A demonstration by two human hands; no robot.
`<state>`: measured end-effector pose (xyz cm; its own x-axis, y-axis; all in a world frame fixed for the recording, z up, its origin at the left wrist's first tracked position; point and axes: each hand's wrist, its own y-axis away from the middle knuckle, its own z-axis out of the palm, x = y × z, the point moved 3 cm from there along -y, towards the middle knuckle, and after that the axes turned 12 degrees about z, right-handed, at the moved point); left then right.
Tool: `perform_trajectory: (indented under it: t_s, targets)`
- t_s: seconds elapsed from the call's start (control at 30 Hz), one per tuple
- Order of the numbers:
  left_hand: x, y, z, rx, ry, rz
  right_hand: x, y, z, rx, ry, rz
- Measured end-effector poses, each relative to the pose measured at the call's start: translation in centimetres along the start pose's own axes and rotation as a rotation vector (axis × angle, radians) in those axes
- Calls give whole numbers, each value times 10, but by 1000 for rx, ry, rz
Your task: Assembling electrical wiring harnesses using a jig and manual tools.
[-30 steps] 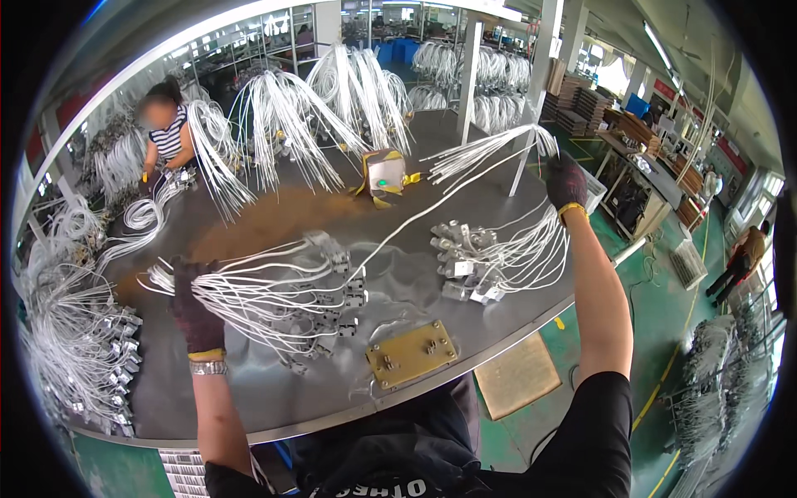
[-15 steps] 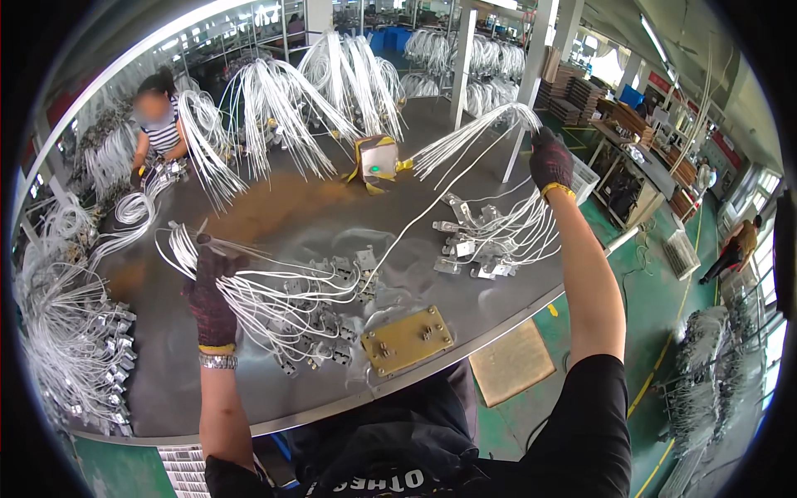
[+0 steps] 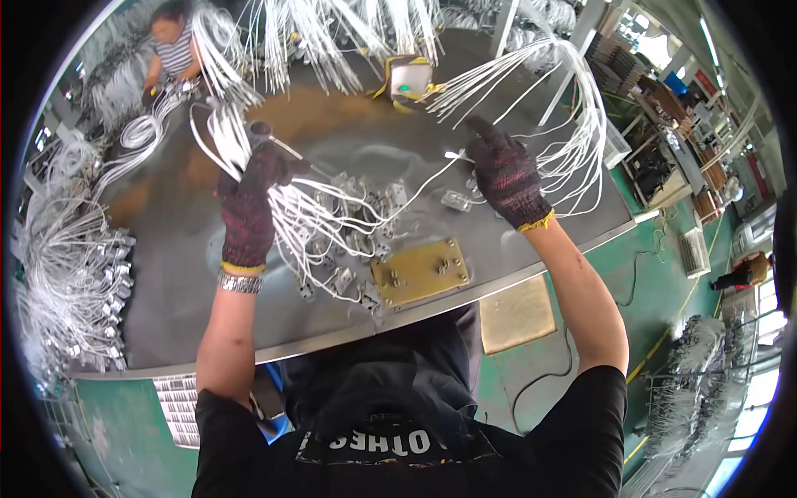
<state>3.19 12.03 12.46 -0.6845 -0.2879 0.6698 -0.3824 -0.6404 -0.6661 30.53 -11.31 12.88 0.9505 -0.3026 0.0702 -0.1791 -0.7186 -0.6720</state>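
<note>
My left hand [image 3: 249,199], in a dark red-black knit glove, is closed around a bundle of white cables [image 3: 228,137]. Their metal connector ends [image 3: 365,241] spread over the dark worktable [image 3: 178,307] to its right. My right hand [image 3: 506,174], gloved alike, is over the table with its fingers bent. A single white cable [image 3: 427,181] runs from the left bundle to the right thumb and seems pinched there, though blur softens the grip. Behind that hand a second bundle of white cables [image 3: 591,124] arches down; one clear connector [image 3: 455,200] shows beside the glove.
A brass-coloured plate with pegs [image 3: 422,274] lies by the near table edge. Beyond is a taped box with a green light [image 3: 409,79]. Cable bundles [image 3: 75,257] pile up at the left, where a co-worker [image 3: 173,54] handles cables. A metal post [image 3: 573,79] stands far right.
My right hand has come down and left from the far bundle, which now drapes free of it. My left hand has moved up and right, still gripping its cables. The view has tilted.
</note>
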Motion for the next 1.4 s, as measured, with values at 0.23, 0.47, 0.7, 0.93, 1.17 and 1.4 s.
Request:
perform_trajectory:
  t_s: [0.23,0.47,0.7,0.93,1.17,1.4]
  targets:
    - [-4,3,2,15,30,-19,-75,27,44,-470,-277,-80]
    - [-3,-8,-62,436,147,-110,22,41,4,-345,-1023,558]
    - [-10,-9,-64,424,141,-10,84,67,-5,-326,-450,693]
    - [-10,-15,-35,279,208,-130,138,114,16,-152,20,738]
    - [-16,-19,60,2,-42,-148,24,162,57,-90,-86,537]
    - [-43,-54,77,-237,125,51,-25,208,76,-108,-342,841]
